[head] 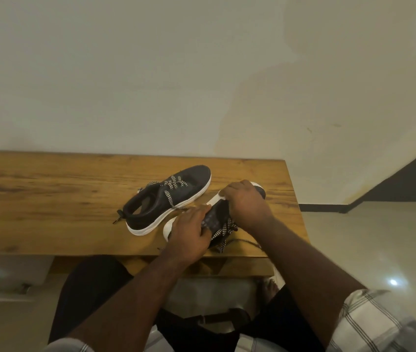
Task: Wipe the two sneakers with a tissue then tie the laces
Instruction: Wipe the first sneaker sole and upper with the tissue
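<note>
Sneaker [217, 214] lying near tabletop [49, 194] front edge, left hand [189, 229] and right hand [246, 201] gripping it, tissue unseen; loose laces [227, 231] risking snagging, pulling it over that edge.

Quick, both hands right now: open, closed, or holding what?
Left hand: grips the heel end of the near sneaker.
Right hand: curled over the same sneaker's toe end; no tissue can be made out.
</note>
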